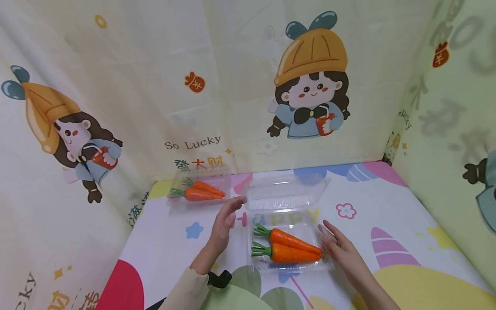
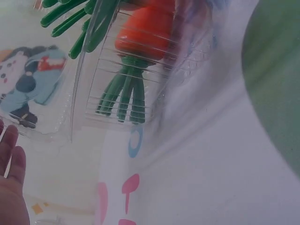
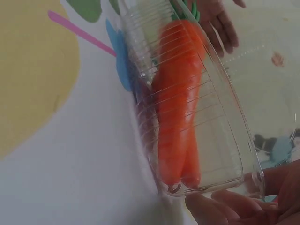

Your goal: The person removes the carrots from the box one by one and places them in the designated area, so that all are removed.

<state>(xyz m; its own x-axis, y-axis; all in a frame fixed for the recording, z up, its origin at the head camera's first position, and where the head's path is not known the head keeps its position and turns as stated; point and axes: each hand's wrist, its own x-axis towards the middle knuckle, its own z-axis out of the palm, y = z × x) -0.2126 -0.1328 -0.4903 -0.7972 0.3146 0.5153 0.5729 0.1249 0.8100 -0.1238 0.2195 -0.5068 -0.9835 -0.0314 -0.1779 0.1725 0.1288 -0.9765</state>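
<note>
Two orange carrots [image 1: 288, 246] with green stem tops lie in a clear plastic clamshell box [image 1: 286, 270], its hinged lid [image 1: 284, 193] tipped back toward the wall. My left hand [image 1: 222, 228] is raised beside the lid's left edge, fingers extended and holding nothing. At the box's right rim is my right hand [image 1: 341, 247], its fairly straight fingers touching the plastic. In the right wrist view, the right hand's fingers [image 3: 234, 204] lie along the box corner by the carrot tips. The left wrist view shows the green stems [image 2: 124, 93] through the ribbed box wall.
A second clear box [image 1: 170, 200] with two carrots [image 1: 203, 193] stands at the back left, near the wall. A patterned cloth [image 1: 348, 189] covers the table. Printed curtains [image 1: 240, 86] enclose the table at the back and sides.
</note>
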